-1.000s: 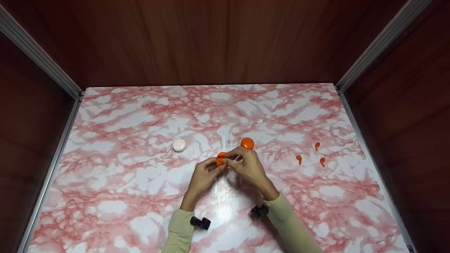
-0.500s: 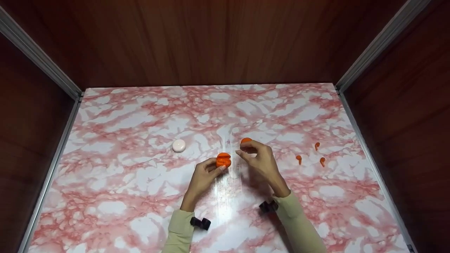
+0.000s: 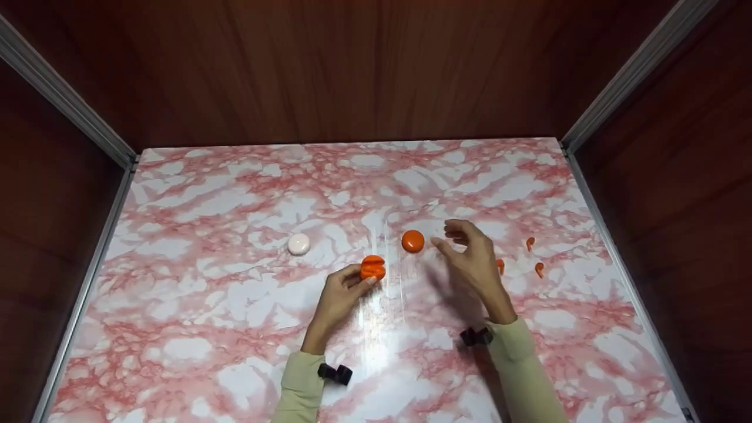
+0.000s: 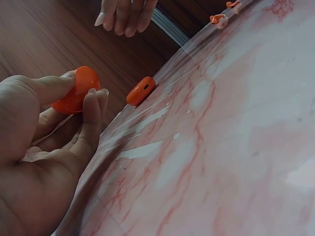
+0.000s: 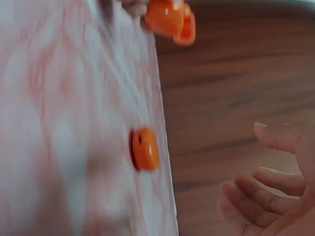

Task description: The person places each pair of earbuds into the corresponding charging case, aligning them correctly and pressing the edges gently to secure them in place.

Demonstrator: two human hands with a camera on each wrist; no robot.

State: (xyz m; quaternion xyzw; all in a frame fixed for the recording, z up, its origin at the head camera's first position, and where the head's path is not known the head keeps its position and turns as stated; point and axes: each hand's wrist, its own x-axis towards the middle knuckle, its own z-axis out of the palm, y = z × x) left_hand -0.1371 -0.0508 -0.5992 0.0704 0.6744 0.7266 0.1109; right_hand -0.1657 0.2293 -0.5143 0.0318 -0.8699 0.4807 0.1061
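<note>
From where I stood, the change was in the right hand [image 3: 473, 258]: a second earlier its fingertips had been at the open orange case [image 3: 373, 268], and now it was well clear, right of centre in the frame. Its fingers were loosely bent and parted, with nothing between them, hanging between the closed orange case [image 3: 413, 241] and the three orange earbuds [image 3: 539, 270] at the right of the frame; it partly hid the nearest one. The left hand [image 3: 341, 294] had hardly stirred, its thumb and fingers pinching the open case near the middle of the frame. To me that meant the fiddling at the case had paused, with one hand freed and the other keeping it steady. Whether anything sat inside, I couldn't tell.

The open case had its lid toward the top of the frame and its base toward the bottom, the gap between them and the long axis running roughly left to right. By the left-wrist view, it was held tilted, off the table [image 3: 235, 352]. The white case [image 3: 299, 244] lay left of centre, untouched.
</note>
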